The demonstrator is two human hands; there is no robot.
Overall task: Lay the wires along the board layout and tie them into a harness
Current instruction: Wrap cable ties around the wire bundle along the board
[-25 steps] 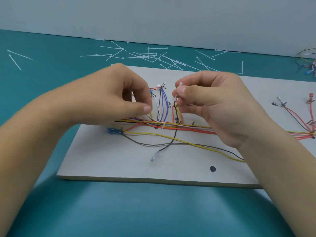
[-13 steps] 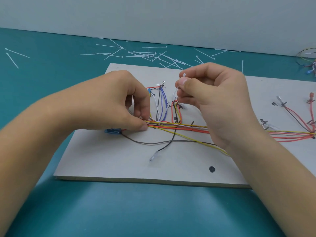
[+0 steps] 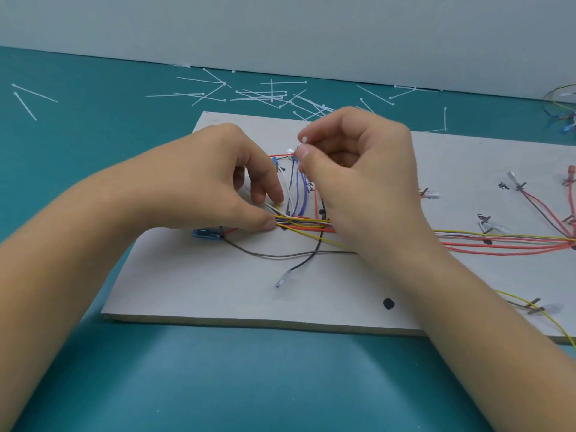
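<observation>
- The left hand (image 3: 215, 182) pinches the wires (image 3: 311, 224) between thumb and forefinger, low on the board (image 3: 202, 291).
- The right hand (image 3: 361, 169) has its fingers (image 3: 311, 162) clamped on a white tie (image 3: 304, 139) just above them.
- Press the bundle flat and pull the tie snug, so no wire strays.

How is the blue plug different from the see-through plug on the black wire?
The blue connector is solid blue; the clear connector is see-through. The blue connector lies close by the left hand; the clear connector lies alone, nearer the front edge. Both rest on the board, on wire ends.
</observation>
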